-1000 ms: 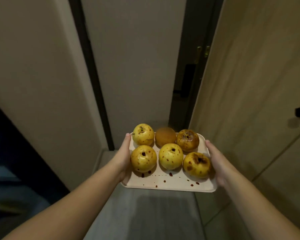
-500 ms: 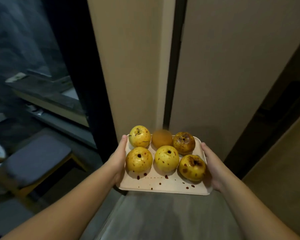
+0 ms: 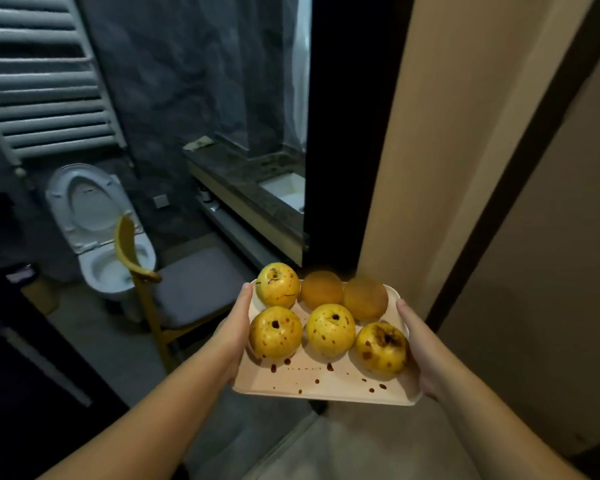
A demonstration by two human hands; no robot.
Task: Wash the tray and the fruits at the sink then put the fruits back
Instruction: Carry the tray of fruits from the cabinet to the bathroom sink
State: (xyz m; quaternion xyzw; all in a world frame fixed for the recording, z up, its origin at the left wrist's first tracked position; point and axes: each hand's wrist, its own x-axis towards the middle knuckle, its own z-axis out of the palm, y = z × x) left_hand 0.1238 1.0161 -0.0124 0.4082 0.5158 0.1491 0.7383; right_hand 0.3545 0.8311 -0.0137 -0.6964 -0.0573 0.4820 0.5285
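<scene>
- A white towel radiator point(image 3: 45, 98) is hanging in the upper left of the frame, on a dark wall.
- Below it a white toilet point(image 3: 97, 230) is standing with its lid and seat raised.
- A wooden chair point(image 3: 184, 299) with a grey seat pad is standing just right of the toilet, at centre left.
- A dark stone counter point(image 3: 236, 174) with a white sink point(image 3: 286, 190) set into it is showing at the centre, partly cut off by a dark door frame.
- The left hand point(image 3: 234, 332) is gripping the left edge of a beige tray point(image 3: 326, 386), thumb lying along the rim; the other fingers are hidden beneath.
- The tray, spotted with dark red drops, is being held level in the lower centre of the frame.
- Six fruits are sitting on it in two rows: in the far row a yellow apple point(image 3: 278, 285) and two brown round fruits point(image 3: 321, 289), point(image 3: 365, 298); in the near row three blotched yellow apples point(image 3: 275, 332), point(image 3: 330, 330), point(image 3: 381, 347).
- The right hand point(image 3: 421, 351) is gripping the tray's right edge in the same way.
- A beige wall point(image 3: 551, 237) is filling the right of the frame.
</scene>
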